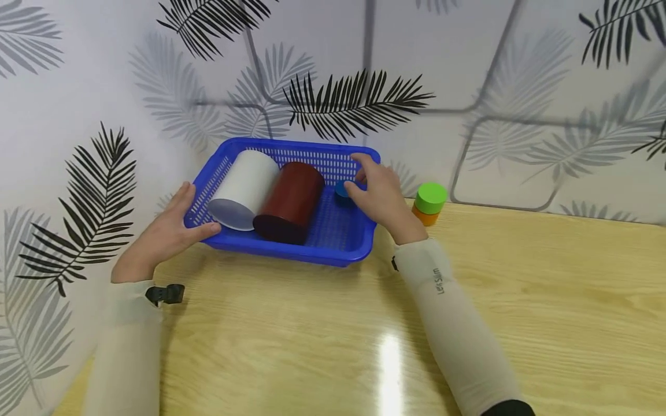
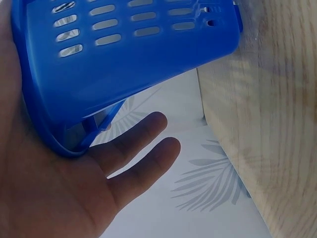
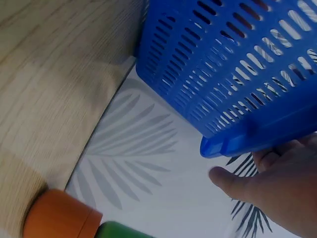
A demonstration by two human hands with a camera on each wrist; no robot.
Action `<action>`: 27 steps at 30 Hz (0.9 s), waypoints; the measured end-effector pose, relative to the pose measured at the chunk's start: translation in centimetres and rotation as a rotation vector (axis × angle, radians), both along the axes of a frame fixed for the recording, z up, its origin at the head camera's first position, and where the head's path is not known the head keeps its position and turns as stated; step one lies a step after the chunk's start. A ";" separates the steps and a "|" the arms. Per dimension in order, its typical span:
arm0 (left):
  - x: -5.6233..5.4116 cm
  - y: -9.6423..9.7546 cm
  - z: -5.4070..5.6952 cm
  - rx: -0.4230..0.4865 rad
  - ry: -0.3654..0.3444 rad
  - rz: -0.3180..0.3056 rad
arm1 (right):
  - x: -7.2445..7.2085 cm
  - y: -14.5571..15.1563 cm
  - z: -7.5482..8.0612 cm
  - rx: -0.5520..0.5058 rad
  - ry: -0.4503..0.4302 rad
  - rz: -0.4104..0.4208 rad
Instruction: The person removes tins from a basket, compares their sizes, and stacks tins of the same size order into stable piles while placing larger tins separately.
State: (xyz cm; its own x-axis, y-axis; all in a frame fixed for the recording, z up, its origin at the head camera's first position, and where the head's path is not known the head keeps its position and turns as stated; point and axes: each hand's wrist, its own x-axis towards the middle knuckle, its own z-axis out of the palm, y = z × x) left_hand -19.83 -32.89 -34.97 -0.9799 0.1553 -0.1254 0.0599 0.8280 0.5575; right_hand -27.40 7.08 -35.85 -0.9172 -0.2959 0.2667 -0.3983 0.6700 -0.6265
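Observation:
A blue plastic basket (image 1: 291,252) stands against the wall at the table's back edge. A white cylinder (image 1: 247,182) and a dark red cylinder (image 1: 293,199) lie side by side in it. A small blue round piece (image 1: 343,193) sits at its right end. My left hand (image 1: 166,231) rests at the basket's left end, thumb along the front rim; the left wrist view shows straight fingers (image 2: 148,171) passing outside the wall. My right hand (image 1: 382,193) reaches over the right rim, with thumb and index finger spread apart and the thumb tip overlapping the blue piece.
Right of the basket, a short green cylinder (image 1: 432,197) sits on an orange one (image 1: 425,216) by the wall. A leaf-patterned wall (image 1: 406,52) borders the back and left of the wooden table (image 1: 291,341).

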 end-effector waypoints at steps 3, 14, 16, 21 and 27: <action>0.2 -0.1 -0.2 0.005 -0.007 -0.001 | -0.6 -0.5 0.2 0.123 -0.044 0.002; -0.1 0.2 0.0 0.005 0.011 -0.021 | -2.0 -1.7 1.1 0.484 -0.137 0.067; -0.1 0.1 0.0 0.003 0.009 -0.018 | -2.1 -1.8 1.1 0.453 -0.141 0.066; 0.0 -0.1 0.0 0.004 0.003 -0.005 | -2.5 -2.4 1.0 0.516 -0.173 0.082; 0.0 -0.2 0.0 0.004 0.004 -0.003 | -2.6 -3.7 0.8 0.655 -0.166 0.035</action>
State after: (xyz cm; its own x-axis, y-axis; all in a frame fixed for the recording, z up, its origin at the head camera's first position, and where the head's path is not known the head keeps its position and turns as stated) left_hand -19.79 -33.04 -34.94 -0.9800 0.1583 -0.1209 0.0642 0.8255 0.5608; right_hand -30.04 3.43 -35.03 -0.9173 -0.3793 -0.1213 -0.3608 0.9205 -0.1502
